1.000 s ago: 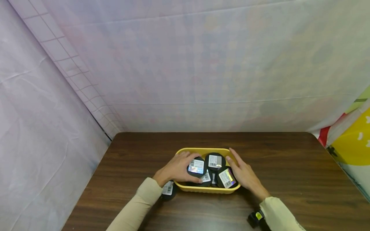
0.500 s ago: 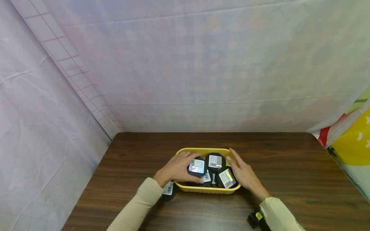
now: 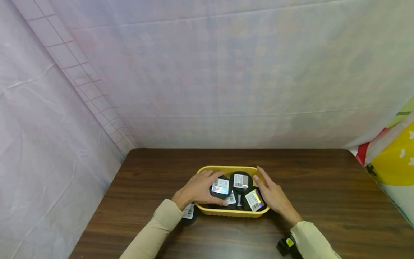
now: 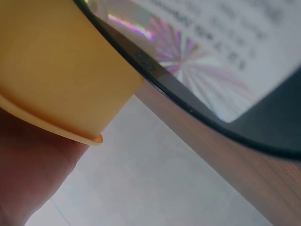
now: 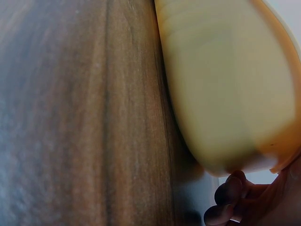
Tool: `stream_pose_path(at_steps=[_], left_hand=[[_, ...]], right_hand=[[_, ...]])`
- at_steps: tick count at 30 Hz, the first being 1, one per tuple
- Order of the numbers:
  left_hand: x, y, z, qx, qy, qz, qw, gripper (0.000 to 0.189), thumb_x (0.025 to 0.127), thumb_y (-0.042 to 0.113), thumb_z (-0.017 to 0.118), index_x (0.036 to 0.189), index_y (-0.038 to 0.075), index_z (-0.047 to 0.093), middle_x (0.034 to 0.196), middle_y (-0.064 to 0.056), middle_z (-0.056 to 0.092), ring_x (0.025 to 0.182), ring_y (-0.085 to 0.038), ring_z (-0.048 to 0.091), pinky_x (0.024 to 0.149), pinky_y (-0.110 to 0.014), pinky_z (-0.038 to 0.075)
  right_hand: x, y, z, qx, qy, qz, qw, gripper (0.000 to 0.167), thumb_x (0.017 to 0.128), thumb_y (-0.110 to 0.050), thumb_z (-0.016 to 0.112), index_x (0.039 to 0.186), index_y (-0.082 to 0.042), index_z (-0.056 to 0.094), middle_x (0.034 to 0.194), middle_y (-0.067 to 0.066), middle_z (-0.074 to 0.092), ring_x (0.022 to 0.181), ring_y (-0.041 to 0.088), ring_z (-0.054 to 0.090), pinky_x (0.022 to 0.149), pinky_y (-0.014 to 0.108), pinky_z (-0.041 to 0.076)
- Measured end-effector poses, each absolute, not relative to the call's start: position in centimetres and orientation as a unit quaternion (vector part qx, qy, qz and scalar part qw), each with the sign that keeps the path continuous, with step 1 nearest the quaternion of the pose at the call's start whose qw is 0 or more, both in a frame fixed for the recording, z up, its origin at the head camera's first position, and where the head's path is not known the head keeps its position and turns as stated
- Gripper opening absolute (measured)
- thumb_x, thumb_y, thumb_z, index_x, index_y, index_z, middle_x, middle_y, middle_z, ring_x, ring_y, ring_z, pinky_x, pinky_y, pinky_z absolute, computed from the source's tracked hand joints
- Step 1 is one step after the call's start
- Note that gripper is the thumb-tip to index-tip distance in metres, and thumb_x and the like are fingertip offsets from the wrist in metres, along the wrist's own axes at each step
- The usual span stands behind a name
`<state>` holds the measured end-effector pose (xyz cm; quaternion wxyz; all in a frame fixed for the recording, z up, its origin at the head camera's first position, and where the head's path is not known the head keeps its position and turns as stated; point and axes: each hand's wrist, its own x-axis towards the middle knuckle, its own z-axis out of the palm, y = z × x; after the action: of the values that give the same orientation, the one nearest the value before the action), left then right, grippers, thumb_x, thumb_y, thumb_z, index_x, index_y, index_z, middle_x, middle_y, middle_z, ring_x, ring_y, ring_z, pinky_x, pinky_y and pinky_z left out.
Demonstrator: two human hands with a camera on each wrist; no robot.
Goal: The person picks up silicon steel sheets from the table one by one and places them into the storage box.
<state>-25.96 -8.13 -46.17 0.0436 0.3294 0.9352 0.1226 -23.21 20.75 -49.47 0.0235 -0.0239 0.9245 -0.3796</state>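
A yellow plastic basket (image 3: 231, 213) stands on the table, holding several flat round black tubs with barcode labels. My left hand (image 3: 200, 189) reaches over its left end, thumb and fingers round a black tub (image 3: 220, 187) that lies over another. At the right end my right hand (image 3: 274, 196) grips the basket, its thumb inside the rim; curled fingers (image 5: 230, 190) show below the rim in the right wrist view. Beneath my left wrist, a further black tub (image 3: 188, 214) sits outside the basket, and its label fills the upper right of the left wrist view.
The brown wooden table (image 3: 323, 187) reaches back to a pale hanging cloth (image 3: 220, 79). Beside my right sleeve is a small black object (image 3: 286, 246) with a yellow patch. Printed yellow cloth (image 3: 392, 162) hangs past the table's right edge.
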Motion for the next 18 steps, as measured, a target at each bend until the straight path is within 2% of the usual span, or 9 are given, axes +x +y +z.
stream_pose_path(at_steps=[18], left_hand=[[-25.83, -8.54, -45.76, 0.328, 0.933, 0.142, 0.042, 0.105, 0.070, 0.083, 0.065, 0.155, 0.031, 0.032, 0.145, -0.005, 0.047, 0.132, -0.023, 0.045, 0.105, -0.048, 0.041]], right_hand=[[-23.23, 20.66, -49.40, -0.027, 0.926, -0.376, 0.023, 0.070, 0.101, -0.065, 0.024, 0.160, -0.030, 0.016, 0.151, 0.026, 0.039, 0.130, 0.056, 0.042, 0.102, 0.069, 0.033]])
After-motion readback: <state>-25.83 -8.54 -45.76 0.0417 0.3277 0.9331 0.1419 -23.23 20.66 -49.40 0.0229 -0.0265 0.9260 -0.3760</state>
